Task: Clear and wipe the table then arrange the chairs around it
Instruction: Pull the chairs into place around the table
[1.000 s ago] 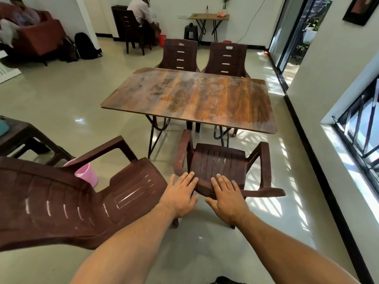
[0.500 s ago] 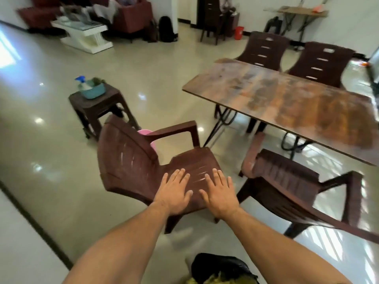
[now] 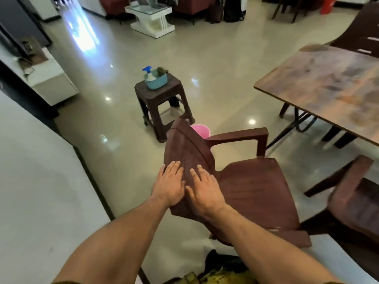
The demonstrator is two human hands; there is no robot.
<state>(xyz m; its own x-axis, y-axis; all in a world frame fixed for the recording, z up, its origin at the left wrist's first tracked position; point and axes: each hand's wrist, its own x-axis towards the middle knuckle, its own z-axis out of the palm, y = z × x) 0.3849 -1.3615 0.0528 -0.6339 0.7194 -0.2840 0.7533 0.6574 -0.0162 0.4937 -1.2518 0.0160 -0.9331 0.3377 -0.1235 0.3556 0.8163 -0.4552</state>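
At the chair back: both hands lying flat, fingers extended, gripping nothing.

Left hand and right hand are resting side by side on the backrest of a dark brown plastic armchair, standing beside the table corner. A second chair is crowding its right side. Behind it a pink bucket is showing, then a stool carrying a blue tub.
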